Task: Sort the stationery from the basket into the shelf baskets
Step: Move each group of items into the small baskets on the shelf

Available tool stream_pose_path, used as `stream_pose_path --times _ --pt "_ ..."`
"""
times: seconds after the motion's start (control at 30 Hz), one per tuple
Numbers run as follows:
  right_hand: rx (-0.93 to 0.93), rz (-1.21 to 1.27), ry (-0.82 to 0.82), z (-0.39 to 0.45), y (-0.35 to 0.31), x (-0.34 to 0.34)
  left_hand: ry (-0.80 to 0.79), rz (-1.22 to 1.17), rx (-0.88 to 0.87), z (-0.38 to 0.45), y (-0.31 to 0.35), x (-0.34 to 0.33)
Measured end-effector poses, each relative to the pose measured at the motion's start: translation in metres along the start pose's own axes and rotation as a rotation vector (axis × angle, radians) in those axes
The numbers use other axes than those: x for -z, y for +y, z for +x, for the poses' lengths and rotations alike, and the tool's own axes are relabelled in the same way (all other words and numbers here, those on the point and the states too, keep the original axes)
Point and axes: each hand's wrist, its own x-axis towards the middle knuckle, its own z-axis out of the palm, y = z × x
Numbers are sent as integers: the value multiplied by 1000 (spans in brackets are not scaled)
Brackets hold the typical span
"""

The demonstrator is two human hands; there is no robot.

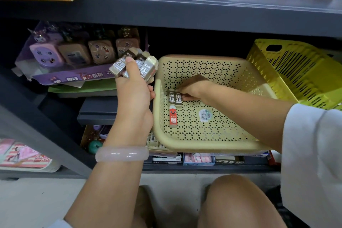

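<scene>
A beige perforated basket (231, 72) sits on the dark grey shelf (185, 15), its front edge overhanging the shelf's front edge. Inside, near the left wall, two brown-sleeved 2B erasers (174, 98) lie side by side, touching; just in front of them lies one red-sleeved eraser (173, 116), lengthwise towards the front rim. A round sticker (205, 115) is on the basket floor near its centre. The right hand (194, 88) reaches into the basket from the right; its fingertips are closed on the right-hand brown eraser, pinching its upper end. The left hand (134, 87) is held just outside the basket's left rim, fingers and thumb clamped round a bundle of brown-sleeved erasers (133, 65); the exact count is hard to make out because the fingers cover part of them. A pale bangle (122, 153) circles the left wrist. At the right end of the shelf a yellow slotted basket (299, 72) stands tilted, cut off by the frame edge; its contents are not visible. At the left end a purple display box (74, 77) holds a row of sharpeners (74, 54), rear part in shadow. The shelf below carries small cartons (198, 159), mostly hidden by the beige basket. Boxes on the upper shelf are cropped.
</scene>
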Motion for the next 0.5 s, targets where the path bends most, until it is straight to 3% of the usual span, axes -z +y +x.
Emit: stream_pose_path --times 0.13,0.23,0.33,0.5 --pt "38 -40 14 -4 -3 5 2 3 -5 0 0 0" --pt "185 57 81 -16 -14 12 3 6 -27 -2 1 -1" --pt "415 290 -26 -43 -28 11 7 6 -51 -5 1 -3" --pt "623 248 -103 -73 -42 3 24 23 -81 -8 1 -5"
